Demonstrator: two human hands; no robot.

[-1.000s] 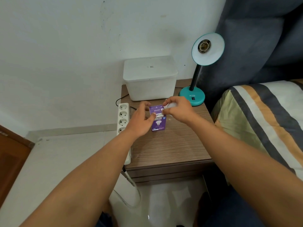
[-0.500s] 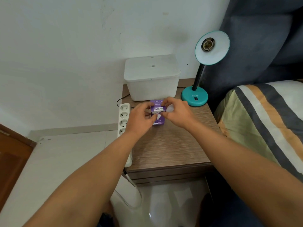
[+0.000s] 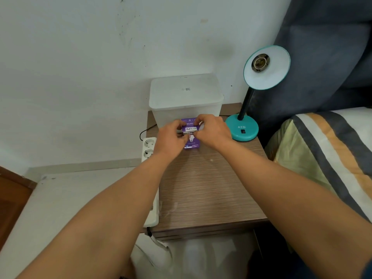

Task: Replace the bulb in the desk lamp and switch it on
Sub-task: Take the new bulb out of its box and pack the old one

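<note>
Your purple bulb box [image 3: 190,135] stands on the worktop [image 3: 203,190], just in front of the white plastic bin [image 3: 185,99] at the back, and both of your hands are on it. The top flap of the box is folded up and back, showing its printed underside. What lies inside the box is hidden by your fingers. Your left hand [image 3: 170,138] is closed on the left side of the box, thumb at the front and fingers curled round the edge. Your right hand [image 3: 211,131] pinches the top right of the box; a small white rounded shape shows just behind its fingertips, but whether that is the bulb you cannot tell from here.

To the right of the box, near your right hand but not touching it, the teal desk lamp [image 3: 242,127] stands on its round base, with a black switch on the base. Its black neck rises to the tilted shade [image 3: 266,67], which faces you, and the socket [image 3: 260,61] in the middle holds no bulb.

The white bin has its lid on; its walls are cloudy and you cannot see any contents. A white power strip [image 3: 149,150] lies along the left edge of the worktop, partly under your left forearm, with a black cable near its far end. A striped bed [image 3: 330,150] sits to the right of the worktop.
</note>
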